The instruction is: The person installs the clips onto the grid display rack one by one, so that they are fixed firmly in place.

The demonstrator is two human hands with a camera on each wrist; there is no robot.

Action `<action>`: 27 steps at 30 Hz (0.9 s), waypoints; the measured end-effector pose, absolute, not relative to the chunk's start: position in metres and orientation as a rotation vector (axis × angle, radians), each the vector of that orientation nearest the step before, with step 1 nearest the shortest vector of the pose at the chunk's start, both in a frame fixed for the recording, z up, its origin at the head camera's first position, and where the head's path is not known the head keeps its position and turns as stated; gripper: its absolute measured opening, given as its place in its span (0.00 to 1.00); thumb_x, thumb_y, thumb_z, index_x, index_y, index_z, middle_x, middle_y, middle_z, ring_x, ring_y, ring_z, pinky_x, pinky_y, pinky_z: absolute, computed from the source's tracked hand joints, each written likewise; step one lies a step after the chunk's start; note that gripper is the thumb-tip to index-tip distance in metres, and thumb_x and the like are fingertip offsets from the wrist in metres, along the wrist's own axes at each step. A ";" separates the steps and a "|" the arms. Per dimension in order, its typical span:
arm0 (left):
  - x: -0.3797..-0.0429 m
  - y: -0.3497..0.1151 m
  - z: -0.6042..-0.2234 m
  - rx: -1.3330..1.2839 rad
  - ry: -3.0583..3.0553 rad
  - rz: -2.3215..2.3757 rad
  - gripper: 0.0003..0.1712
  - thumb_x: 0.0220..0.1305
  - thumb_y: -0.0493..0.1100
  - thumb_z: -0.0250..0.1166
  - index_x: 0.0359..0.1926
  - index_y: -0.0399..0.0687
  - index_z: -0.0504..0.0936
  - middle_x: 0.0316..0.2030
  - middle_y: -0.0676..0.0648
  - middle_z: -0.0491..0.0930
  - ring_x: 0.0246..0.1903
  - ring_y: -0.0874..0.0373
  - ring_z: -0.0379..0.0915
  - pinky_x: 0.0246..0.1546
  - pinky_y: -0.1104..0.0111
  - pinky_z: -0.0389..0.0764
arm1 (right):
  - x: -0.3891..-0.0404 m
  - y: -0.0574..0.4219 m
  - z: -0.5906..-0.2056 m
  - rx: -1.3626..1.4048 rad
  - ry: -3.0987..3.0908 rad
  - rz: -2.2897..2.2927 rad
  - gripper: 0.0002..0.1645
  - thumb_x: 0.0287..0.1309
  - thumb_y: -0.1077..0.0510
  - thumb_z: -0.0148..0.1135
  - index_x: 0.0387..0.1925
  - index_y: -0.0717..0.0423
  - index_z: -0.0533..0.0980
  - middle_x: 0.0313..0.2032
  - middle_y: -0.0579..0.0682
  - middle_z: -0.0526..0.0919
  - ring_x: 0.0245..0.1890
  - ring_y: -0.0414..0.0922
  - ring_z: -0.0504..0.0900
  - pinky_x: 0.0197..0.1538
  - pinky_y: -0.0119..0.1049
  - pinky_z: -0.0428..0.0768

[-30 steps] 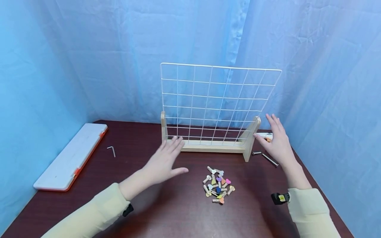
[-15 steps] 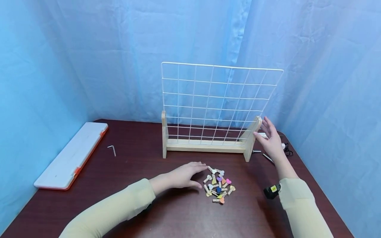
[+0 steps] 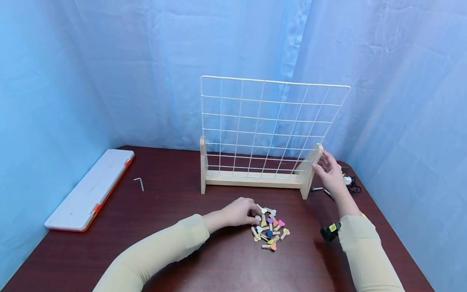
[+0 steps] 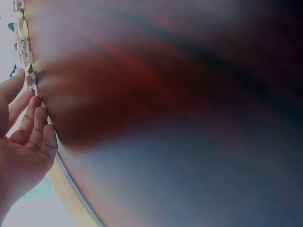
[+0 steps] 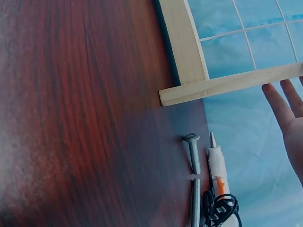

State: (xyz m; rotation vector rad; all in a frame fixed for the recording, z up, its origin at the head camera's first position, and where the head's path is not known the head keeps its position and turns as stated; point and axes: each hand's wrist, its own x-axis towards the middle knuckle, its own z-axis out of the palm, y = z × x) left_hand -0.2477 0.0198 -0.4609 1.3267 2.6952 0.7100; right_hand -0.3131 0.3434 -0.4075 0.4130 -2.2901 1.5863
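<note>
My left hand (image 3: 237, 213) is at the left edge of a small pile of wooden clothespins with coloured hearts (image 3: 269, 233) on the dark red-brown wood-grain table (image 3: 226, 263). Its fingers are bent, with thumb and forefinger by a peg near a white heart; whether I am pinching one, I cannot tell. The pile, with white, yellow, purple, pink, orange and dark blue hearts, lies in front of a pale wooden stand (image 3: 253, 182) that holds up a white wire grid panel (image 3: 258, 117). My right hand (image 3: 332, 176) has its fingers extended and loosely spread, the tips resting against the outer side of the stand's right upright (image 3: 309, 174), not wrapped round it. Near that upright lie a silver metal bolt (image 5: 194, 153) and, end to end with it, a longer metal rod (image 5: 196, 203); just beside them is a white pen-shaped tool with a metal tip (image 5: 218, 165) and a black coiled cord (image 5: 215, 205). Well off to my left sit a silver L-shaped hex key (image 3: 141, 183) and a flat white case with an orange edge (image 3: 89, 190). Light blue curtains (image 3: 157, 73) hang behind.
</note>
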 end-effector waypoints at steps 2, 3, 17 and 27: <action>-0.248 0.021 -0.461 1.334 2.697 0.714 0.11 0.52 0.48 0.65 0.37 0.53 0.83 0.28 0.56 0.76 0.29 0.67 0.70 0.28 0.83 0.67 | -0.314 0.344 -0.407 0.384 -2.309 1.576 0.35 0.57 0.62 0.56 0.65 0.49 0.56 0.59 0.63 0.63 0.54 0.44 0.68 0.45 0.17 0.72; -0.248 0.022 -0.460 1.338 2.693 0.721 0.10 0.52 0.47 0.65 0.36 0.53 0.84 0.27 0.56 0.76 0.28 0.67 0.70 0.28 0.83 0.66 | -0.315 0.344 -0.407 0.368 -2.321 1.569 0.35 0.57 0.61 0.56 0.65 0.48 0.55 0.59 0.62 0.63 0.55 0.45 0.67 0.45 0.18 0.72; -0.257 0.004 -0.453 1.286 2.601 0.936 0.03 0.56 0.42 0.61 0.32 0.54 0.81 0.22 0.60 0.75 0.20 0.69 0.69 0.25 0.82 0.71 | -0.321 0.347 -0.403 0.240 -2.454 1.427 0.40 0.55 0.51 0.59 0.66 0.40 0.51 0.62 0.57 0.61 0.61 0.55 0.62 0.57 0.50 0.68; -0.254 -0.029 -0.424 1.213 2.592 1.311 0.05 0.53 0.40 0.63 0.30 0.56 0.82 0.25 0.59 0.77 0.26 0.67 0.71 0.28 0.74 0.76 | -0.319 0.341 -0.408 0.310 -2.386 1.383 0.45 0.54 0.59 0.60 0.66 0.39 0.46 0.58 0.62 0.64 0.53 0.58 0.69 0.40 0.19 0.75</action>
